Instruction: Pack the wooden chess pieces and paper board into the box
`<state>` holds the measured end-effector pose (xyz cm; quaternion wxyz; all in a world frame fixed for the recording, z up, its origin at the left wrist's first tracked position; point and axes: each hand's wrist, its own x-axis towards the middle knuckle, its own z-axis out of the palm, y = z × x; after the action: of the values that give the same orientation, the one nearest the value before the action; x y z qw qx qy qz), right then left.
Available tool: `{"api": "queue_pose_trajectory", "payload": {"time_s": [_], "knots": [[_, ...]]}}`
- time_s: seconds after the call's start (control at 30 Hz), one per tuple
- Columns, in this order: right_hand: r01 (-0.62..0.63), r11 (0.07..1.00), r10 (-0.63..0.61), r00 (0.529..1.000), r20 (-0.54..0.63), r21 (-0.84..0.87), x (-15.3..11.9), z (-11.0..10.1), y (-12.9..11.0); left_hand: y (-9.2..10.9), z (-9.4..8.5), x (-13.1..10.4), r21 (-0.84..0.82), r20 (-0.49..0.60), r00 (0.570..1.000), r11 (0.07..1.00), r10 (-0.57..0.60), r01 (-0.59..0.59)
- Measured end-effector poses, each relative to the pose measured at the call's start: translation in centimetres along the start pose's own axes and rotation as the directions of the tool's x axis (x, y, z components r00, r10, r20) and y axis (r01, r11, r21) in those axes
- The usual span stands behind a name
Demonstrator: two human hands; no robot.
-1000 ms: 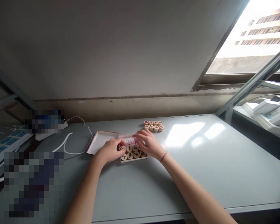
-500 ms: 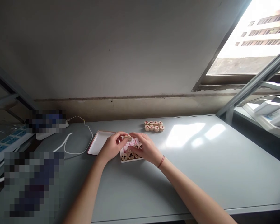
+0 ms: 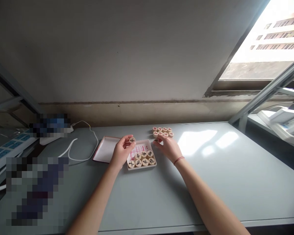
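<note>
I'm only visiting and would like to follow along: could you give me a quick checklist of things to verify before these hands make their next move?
1. Left hand has a firm-looking hold: ok, thumb and fingers pinch a round piece with a black character.
2. Right hand has a hold: cannot tell, something small at its fingertips is mostly hidden.
3. Box sits flat and open: ok.
4. Box emptied of pieces: not ok, seven black-marked pieces show inside.
5. Lid off the box: ok, it lies to the box's left.
6. Red-marked pieces in order: ok, two rows on the table.
</note>
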<state>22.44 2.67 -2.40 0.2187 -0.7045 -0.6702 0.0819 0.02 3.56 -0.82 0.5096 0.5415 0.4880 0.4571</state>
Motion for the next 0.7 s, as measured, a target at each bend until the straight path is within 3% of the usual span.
{"api": "queue_pose_trajectory", "payload": {"time_s": [0.07,0.17,0.23,0.3,0.4,0.5,0.6,0.7], "knots": [[-0.008,1.000,0.009,1.000,0.016,-0.020,-0.1,0.3,-0.3,0.2,0.3,-0.2,0.012,0.043,0.999,1.000,-0.018,0.017],[0.035,0.998,-0.030,0.995,-0.094,0.058,-0.7,0.3,-1.7,0.2,0.8,-0.7,0.119,0.110,0.994,0.993,-0.006,-0.007],[0.162,0.966,-0.129,0.977,-0.168,0.202,-1.4,0.1,-3.2,0.0,1.2,-1.0,0.256,0.132,0.985,0.956,0.113,-0.144],[0.274,0.902,-0.215,0.955,-0.205,0.333,-2.2,0.1,-4.8,-0.3,1.6,-1.3,0.382,0.163,0.944,0.864,0.287,-0.329],[0.308,0.854,-0.226,0.945,-0.235,0.419,-2.8,0.5,-6.2,-0.8,1.9,-1.4,0.482,0.204,0.877,0.735,0.435,-0.477],[0.261,0.870,-0.151,0.949,-0.277,0.418,-2.3,0.5,-5.3,-1.1,1.5,-1.2,0.550,0.234,0.865,0.673,0.444,-0.495],[0.064,0.948,0.038,0.950,-0.310,0.311,-1.3,0.3,-3.1,-1.1,0.9,-0.9,0.606,0.270,0.869,0.627,0.416,-0.489],[-0.089,0.976,0.135,0.964,-0.229,0.199,-0.7,0.4,-1.7,-1.0,0.4,-0.7,0.638,0.308,0.867,0.592,0.391,-0.493]]}}
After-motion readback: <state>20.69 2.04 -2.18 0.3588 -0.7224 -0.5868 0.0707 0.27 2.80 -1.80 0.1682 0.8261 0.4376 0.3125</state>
